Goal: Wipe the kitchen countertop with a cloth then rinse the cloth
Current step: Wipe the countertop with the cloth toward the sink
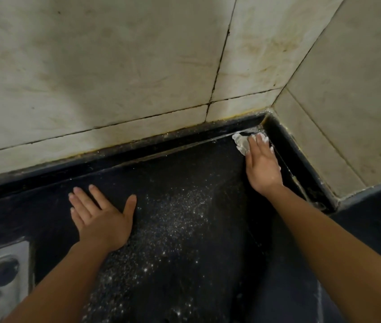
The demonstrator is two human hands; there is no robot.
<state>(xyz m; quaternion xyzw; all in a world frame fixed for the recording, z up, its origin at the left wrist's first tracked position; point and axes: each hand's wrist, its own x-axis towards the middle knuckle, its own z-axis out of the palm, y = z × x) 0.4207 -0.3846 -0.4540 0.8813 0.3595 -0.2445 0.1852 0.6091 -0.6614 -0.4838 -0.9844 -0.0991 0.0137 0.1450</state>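
Wiping the counter [185, 178] corner right now — right hand [263, 166] is pressing the cloth [240, 143] with straight fingers [256, 148], left hand [101, 220] is lying spread flat, holding nothing — rinsing isn't happening yet

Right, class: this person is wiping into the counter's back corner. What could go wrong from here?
1. The right hand presses the cloth with flat fingers, no real grip, so it may slip free or skip the corner seam.
2. Pale specks across the countertop could smear rather than lift.
3. The left hand rests beside those specks and may spread them.
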